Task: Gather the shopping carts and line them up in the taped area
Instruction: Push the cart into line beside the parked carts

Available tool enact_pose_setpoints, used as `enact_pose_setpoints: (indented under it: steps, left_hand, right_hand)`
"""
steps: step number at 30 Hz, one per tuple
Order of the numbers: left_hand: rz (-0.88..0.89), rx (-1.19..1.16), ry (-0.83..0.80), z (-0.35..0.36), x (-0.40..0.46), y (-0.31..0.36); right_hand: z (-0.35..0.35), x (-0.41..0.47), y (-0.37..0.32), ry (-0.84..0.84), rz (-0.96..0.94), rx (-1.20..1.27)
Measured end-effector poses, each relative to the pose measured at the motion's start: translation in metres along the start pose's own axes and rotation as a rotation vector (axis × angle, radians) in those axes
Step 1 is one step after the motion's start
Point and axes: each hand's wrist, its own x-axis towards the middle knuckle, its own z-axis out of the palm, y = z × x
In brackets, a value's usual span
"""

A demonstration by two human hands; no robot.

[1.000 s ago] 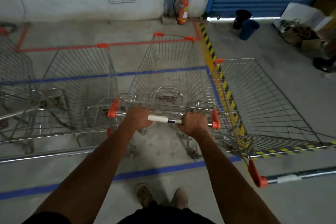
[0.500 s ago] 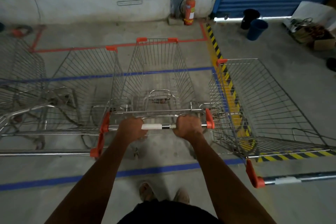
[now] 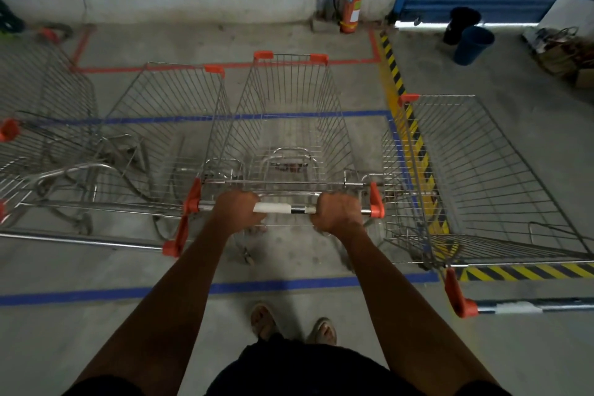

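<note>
Since a second ago your cart (image 3: 291, 125) has straightened beside the left cart (image 3: 167, 125) inside the blue tape (image 3: 289, 284); both hands (image 3: 239, 210) (image 3: 337, 212) grip its handle; right cart (image 3: 488, 177) remains outside

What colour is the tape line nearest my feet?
Blue. The floor tape runs across just ahead of the feet, clearest in the head view.
</note>
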Motion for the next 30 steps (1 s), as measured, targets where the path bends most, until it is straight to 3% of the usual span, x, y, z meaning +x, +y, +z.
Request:
enact_pose_setpoints:
  steps: [14,30]
  left_hand:
    - [0.007,-0.023,0.064,-0.002,-0.001,-0.057]
    - [0.005,0.042,0.027,-0.002,-0.020,-0.020]
  right_hand:
    - [-0.001,0.020,-0.055,0.024,-0.011,0.021]
    - [0.001,-0.001,-0.032,0.018,0.002,0.026]
